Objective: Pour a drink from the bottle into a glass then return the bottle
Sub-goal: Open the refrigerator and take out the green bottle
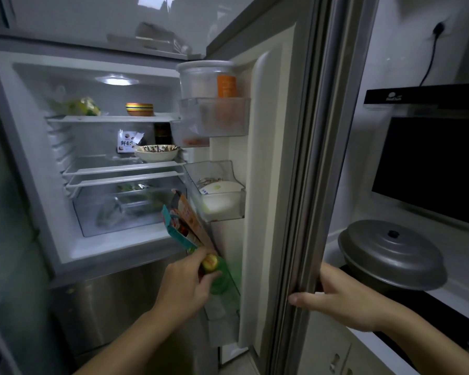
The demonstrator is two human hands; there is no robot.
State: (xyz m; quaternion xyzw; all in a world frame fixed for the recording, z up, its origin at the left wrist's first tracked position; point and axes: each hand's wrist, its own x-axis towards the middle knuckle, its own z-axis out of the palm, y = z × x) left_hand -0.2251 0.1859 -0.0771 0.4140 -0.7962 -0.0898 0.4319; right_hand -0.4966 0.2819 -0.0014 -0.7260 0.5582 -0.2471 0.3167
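Two hands: the left hand at one green bottle in the fridge door, the right hand on the door's edge. Three door bins. Two bowls inside the fridge. One lidded pot right of the door.

A green plastic bottle with a yellow-green cap stands in the lowest shelf of the open fridge door — the bin nearest the floor, below the two clear bins higher on that door. Its translucent body shows through the shelf's clear front wall, roughly upright. The cap end points up and toward the fridge's interior — partly covered, and blurred, so any label is unreadable.
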